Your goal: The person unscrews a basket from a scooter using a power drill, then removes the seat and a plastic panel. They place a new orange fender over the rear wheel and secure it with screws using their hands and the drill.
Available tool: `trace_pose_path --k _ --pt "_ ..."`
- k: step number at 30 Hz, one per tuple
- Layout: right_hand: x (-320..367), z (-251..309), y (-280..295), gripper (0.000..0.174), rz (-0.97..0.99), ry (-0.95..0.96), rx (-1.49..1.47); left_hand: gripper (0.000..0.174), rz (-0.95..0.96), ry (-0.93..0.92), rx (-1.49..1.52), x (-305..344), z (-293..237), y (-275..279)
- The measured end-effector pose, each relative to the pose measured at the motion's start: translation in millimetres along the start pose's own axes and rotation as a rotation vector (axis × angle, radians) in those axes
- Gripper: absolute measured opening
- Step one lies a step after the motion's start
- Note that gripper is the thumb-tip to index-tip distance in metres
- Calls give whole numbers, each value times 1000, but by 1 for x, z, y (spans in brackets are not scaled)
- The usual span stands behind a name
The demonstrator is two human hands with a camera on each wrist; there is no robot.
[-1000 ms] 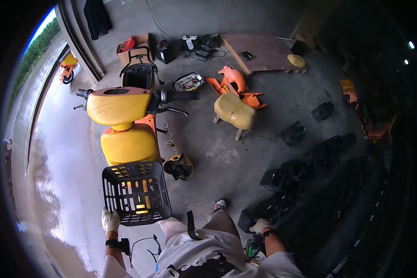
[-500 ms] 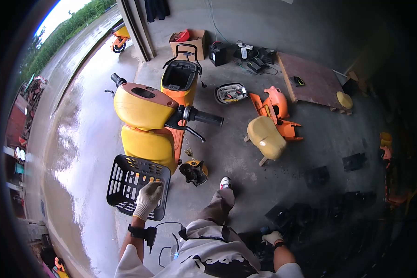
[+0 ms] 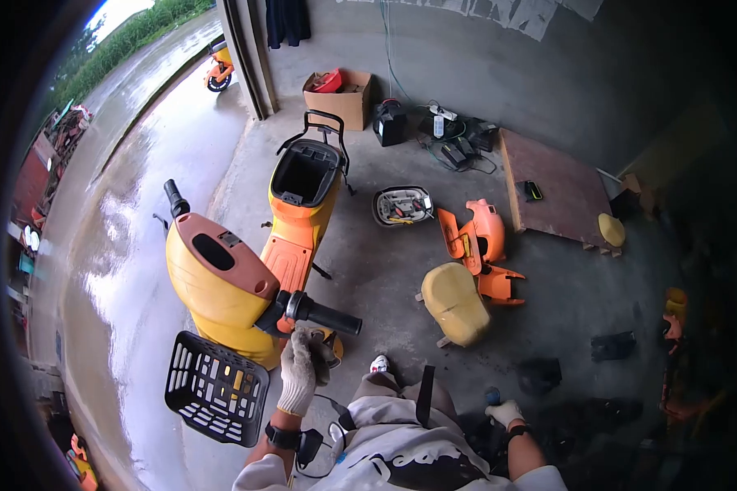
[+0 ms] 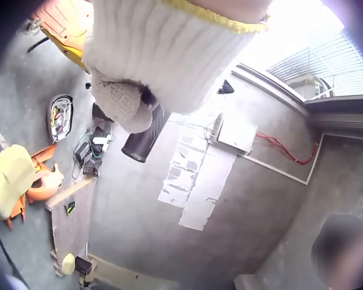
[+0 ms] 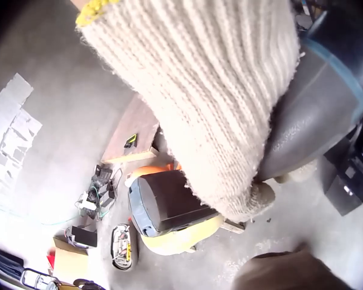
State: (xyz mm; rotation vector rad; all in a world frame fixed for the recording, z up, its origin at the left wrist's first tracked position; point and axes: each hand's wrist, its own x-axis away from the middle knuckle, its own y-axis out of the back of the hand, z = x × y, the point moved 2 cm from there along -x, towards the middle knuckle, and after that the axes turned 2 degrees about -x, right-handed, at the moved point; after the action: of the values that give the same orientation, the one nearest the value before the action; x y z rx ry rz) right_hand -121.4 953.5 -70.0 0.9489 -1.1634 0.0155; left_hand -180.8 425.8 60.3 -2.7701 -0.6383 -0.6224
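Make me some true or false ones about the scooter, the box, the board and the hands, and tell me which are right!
1. The scooter has yellow and orange parts. True.
2. The basket is red. False: it is black.
3. Something red is in the cardboard box. True.
4. The tray of small things is on the brown board. False: it is on the floor.
5. The left hand and the right hand both wear gloves. True.
6. The right hand is empty. False: it grips a dark tool.
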Motion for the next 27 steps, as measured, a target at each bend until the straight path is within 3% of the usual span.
trace_pose_path --k 4,7,11,14,15,20,27 --pt "-57 22 32 29 47 12 209 43 -72 18 3 -14 8 -20" --pt "-121 35 41 41 -29 185 475 38 -149 86 121 -27 3 -49" --pt "-140 95 90 68 16 256 444 33 -215 160 303 -52 11 -74" --pt "-153 133 122 61 -38 266 309 34 -237 160 362 -63 18 -73" --pt "-170 140 129 59 61 240 258 36 -250 143 295 -59 13 -75" --pt "-233 167 130 53 1 328 387 41 -388 164 192 -29 1 -77" --pt "-237 217 137 60 66 267 570 45 -535 281 74 -3 -4 -52"
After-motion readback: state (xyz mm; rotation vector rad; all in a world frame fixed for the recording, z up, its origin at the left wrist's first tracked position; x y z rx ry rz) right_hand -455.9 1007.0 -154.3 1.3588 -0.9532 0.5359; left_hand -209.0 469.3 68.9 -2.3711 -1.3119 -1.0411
